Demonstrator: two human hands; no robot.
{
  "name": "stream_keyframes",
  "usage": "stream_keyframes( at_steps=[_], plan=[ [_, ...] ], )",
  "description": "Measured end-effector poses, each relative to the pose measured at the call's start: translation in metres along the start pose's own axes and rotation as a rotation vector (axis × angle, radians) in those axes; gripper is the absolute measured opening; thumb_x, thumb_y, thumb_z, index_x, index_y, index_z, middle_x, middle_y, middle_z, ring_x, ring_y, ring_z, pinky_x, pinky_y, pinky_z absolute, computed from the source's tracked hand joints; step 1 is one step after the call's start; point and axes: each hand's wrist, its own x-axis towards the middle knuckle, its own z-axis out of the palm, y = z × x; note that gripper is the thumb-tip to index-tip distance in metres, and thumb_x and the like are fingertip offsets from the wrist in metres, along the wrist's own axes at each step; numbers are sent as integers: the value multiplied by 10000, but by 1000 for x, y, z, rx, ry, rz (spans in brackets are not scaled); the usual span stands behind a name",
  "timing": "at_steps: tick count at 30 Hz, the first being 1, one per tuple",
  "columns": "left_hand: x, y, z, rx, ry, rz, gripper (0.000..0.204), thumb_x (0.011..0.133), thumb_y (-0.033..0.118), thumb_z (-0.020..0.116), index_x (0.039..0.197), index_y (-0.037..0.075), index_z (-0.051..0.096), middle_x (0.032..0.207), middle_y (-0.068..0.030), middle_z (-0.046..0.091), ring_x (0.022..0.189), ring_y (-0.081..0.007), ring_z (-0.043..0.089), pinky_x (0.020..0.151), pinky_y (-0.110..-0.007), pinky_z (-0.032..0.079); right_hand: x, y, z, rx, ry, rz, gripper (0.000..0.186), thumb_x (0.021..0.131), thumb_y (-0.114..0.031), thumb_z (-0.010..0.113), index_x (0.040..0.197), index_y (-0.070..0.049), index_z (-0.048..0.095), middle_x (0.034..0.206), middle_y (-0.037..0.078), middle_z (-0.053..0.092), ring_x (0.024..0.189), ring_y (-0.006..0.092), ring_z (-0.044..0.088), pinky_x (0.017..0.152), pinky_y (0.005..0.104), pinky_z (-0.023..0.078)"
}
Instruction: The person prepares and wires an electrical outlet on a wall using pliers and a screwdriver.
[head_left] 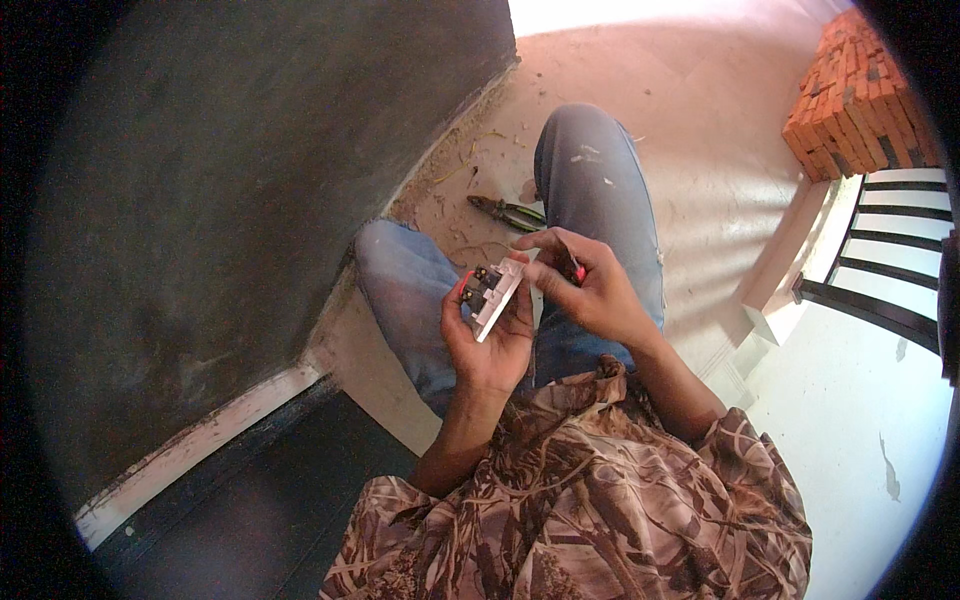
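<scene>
My left hand [487,345] is closed round a white electrical switch plate [500,298], held tilted above my lap. Its back faces up, showing dark modules [478,287] with brass-coloured terminals and a bit of red at the edge. Close to the plate's upper right edge is my right hand [592,290], its thumb and forefinger reaching toward it. A slim tool with a red part [579,272], perhaps a screwdriver, is tucked in that hand; most of it is hidden by the fingers. Past my hands, pliers [508,212] with green-and-black handles lie on the floor.
A dark wall [240,180] rises close on the left. My bent knees in jeans [597,170] flank the work. Wire scraps [468,160] and dust litter the floor [700,120]. Stacked bricks [860,100] and a black railing [895,260] stand at the right.
</scene>
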Motion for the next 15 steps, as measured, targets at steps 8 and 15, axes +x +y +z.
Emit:
stream_keyframes(
  at_steps=[8,15],
  plan=[
    [-11,-3,2,237,-53,-114,417,964,348,575,1236,32,599,1279,-180,629,1163,-294,616,1002,-456,517,-3,-21,-17,168,-117,146,222,915,-227,741,1007,-29,704,802,23,663,760,86,602,660,263,478],
    [-11,40,-9,1449,-567,362,1182,710,730,748,1519,7,279,1532,-206,356,1440,-302,337,1176,-456,260,-9,-34,-37,211,-190,486,153,938,-195,721,977,-48,710,775,1,657,683,77,587,589,258,460]
  ],
)
